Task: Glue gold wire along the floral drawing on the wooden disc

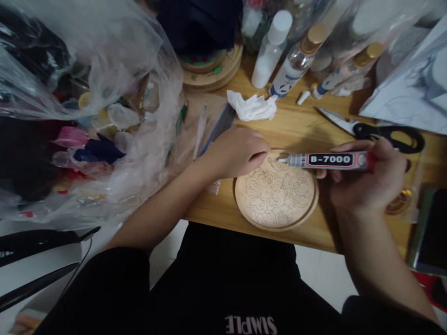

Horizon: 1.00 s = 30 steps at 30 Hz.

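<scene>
A round wooden disc (265, 209) with flowers drawn in thin lines lies at the table's front edge. My right hand (370, 181) is closed around a glue tube (331, 160) marked B-7000, held level. The tube's pale nozzle points left, over the upper part of the disc. My left hand (240, 151) rests at the disc's upper left rim, its fingers curled and pressed together; whether anything is between them is hidden.
Black-handled scissors (370, 130) lie beyond my right hand. Behind the disc are a crumpled tissue (253, 107), a white-capped bottle (268, 53) and a gold-capped bottle (295, 60). A clear plastic bag (153, 139) of bits fills the left. A dark phone-like object (431, 232) lies right.
</scene>
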### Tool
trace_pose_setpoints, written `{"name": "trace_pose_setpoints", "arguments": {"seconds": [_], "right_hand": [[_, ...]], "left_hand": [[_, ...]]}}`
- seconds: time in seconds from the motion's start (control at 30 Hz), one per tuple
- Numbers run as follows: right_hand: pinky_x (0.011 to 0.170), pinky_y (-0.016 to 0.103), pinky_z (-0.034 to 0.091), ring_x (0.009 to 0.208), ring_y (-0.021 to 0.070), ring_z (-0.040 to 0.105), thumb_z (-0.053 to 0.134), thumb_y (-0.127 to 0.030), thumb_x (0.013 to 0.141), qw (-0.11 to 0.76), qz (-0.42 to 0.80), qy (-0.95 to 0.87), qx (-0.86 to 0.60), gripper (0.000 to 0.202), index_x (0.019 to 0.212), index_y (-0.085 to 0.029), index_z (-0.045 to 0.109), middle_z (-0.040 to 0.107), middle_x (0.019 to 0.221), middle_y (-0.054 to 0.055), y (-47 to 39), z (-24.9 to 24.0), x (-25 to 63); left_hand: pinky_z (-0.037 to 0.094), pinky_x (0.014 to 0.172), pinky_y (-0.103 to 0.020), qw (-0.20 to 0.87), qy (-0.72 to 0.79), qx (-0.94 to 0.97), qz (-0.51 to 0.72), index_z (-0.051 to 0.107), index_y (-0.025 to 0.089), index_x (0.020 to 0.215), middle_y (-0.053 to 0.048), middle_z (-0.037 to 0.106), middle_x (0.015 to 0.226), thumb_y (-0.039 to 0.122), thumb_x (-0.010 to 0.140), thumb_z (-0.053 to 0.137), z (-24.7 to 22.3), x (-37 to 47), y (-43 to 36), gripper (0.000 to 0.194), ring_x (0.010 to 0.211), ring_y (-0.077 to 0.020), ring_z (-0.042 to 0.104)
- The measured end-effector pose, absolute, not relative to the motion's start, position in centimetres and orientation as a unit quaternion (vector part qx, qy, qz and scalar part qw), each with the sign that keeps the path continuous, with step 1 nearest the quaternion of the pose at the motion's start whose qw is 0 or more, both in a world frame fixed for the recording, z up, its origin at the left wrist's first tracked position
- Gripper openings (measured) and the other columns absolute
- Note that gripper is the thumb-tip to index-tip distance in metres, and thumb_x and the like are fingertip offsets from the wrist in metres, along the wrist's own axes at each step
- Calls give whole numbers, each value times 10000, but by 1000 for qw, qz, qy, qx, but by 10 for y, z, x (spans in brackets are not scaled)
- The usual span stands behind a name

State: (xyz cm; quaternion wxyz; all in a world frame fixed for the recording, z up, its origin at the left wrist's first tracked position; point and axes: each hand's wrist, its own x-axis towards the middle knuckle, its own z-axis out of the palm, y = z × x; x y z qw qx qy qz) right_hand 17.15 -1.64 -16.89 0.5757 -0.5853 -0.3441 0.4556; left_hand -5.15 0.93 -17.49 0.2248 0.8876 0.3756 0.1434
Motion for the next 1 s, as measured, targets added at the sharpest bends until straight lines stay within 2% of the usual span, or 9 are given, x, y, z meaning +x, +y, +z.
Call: {"name": "trace_pose_setpoints", "arguments": {"seconds": [0.17, 0.63, 1.0], "right_hand": [[263, 273, 257, 271, 100, 302, 568, -486, 675, 579, 464, -340, -578, 347, 497, -191, 613, 420, 367, -24, -16, -169, 171], [308, 267, 268, 280, 103, 287, 585, -504, 688, 577, 483, -352, -557, 361, 503, -197, 632, 345, 308, -36, -15, -168, 172], [301, 274, 268, 280, 107, 282, 553, -497, 711, 573, 484, -357, -556, 366, 510, -200, 627, 363, 317, -31, -16, -168, 172]], "left_hand": [[411, 668, -262, 224, 374, 888, 148, 740, 172, 868, -27, 707, 788, 218, 936, 511, -175, -52, 9, 243, 776, -152, 641], [398, 657, -277, 232, 373, 887, 140, 732, 176, 851, -29, 705, 796, 212, 943, 505, -173, -52, 9, 247, 769, -152, 629], [413, 672, -299, 239, 381, 884, 125, 731, 174, 856, -29, 698, 801, 201, 948, 504, -172, -51, 9, 246, 794, -168, 647]]}}
